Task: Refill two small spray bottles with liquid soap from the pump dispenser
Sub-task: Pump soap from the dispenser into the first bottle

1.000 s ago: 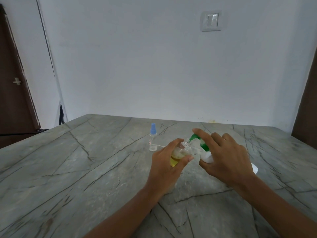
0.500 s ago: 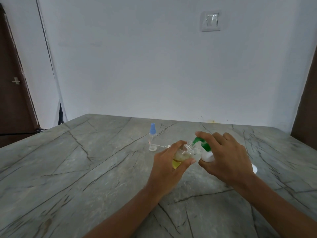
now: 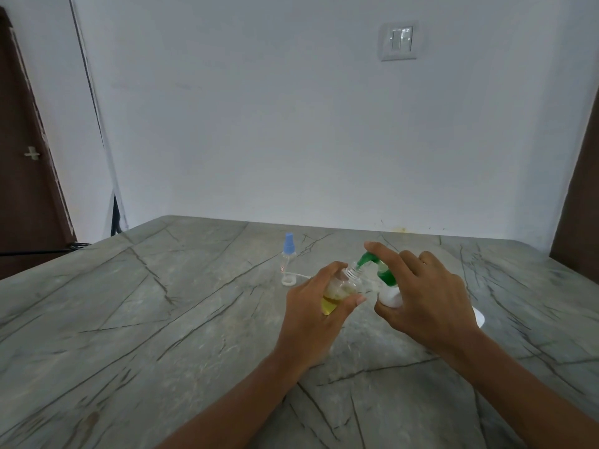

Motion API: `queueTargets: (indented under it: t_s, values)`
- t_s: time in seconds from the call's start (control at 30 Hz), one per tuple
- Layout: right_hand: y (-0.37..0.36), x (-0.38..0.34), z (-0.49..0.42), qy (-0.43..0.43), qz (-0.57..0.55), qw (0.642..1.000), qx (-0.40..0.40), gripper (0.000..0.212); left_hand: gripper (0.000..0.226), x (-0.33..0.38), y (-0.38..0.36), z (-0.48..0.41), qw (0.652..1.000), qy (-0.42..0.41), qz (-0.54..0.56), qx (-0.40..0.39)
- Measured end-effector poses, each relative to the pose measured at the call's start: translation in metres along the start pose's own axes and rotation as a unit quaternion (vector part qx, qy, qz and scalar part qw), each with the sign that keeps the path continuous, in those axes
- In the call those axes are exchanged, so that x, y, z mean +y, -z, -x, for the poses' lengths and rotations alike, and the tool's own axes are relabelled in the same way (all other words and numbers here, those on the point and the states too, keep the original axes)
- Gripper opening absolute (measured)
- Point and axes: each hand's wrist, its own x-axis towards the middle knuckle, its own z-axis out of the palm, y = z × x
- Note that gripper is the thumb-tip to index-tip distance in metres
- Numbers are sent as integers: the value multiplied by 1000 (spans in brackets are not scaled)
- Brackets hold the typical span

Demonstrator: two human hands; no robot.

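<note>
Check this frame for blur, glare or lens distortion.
Head view: soft, even light, no glare; wide-angle bending tilts the door and wall corner; the held spray bottle and pump dispenser look slightly soft, so any soap stream cannot be made out.

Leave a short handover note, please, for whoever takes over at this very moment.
Left hand: grips the uncapped small bottle, tilted, neck at the green pump nozzle; part filled with yellow soap.
Right hand: wraps the pump dispenser, index finger on the pump head.
Second spray bottle: upright on the table behind them, blue cap on, looks clear.
Done: first bottle part filled. Left: top it up, cap it, then fill the second.
</note>
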Motion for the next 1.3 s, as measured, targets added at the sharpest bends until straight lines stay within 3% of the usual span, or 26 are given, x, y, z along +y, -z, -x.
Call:
queueTargets:
  t_s: [0.43, 0.77, 1.3]
  values:
    - [0, 0, 1, -3, -22, 1000, 14, 85, 47, 0, -1, 2, 1000, -5, -1, -20]
    - [1, -1, 1, -1, -6, 1000, 18, 101, 46, 1, 0, 0, 1000, 6, 6, -3]
    - [1, 0, 1, -2, -13, 1000, 11, 89, 46, 0, -1, 2, 1000, -4, 8, -7]
